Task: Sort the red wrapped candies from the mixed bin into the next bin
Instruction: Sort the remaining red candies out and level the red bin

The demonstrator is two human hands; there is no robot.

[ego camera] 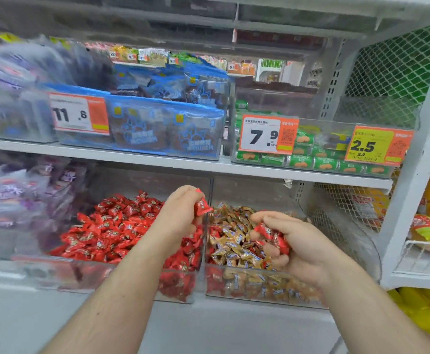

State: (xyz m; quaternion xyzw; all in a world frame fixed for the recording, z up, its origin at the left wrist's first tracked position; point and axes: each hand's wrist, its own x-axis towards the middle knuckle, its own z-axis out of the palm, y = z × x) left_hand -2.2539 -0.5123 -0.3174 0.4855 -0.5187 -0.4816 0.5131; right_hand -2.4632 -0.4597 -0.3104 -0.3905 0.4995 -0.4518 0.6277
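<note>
Lower shelf, two clear bins side by side. Left hand [180, 213] over the divider, fingers curled round one red candy [202, 206]. Right hand [285, 241] above the mixed bin [259, 284], cupped round a small clutch of red candies [270, 235], two or three, hard to tell apart. Red bin [122, 274] sits just left, heaped.

Advice: carry the left hand's piece clear past the divider before letting go; keep the right hand cupped so nothing drops back among the gold wrappers [234, 249].

Count: two bins, two hands, loose candies too many to number.
</note>
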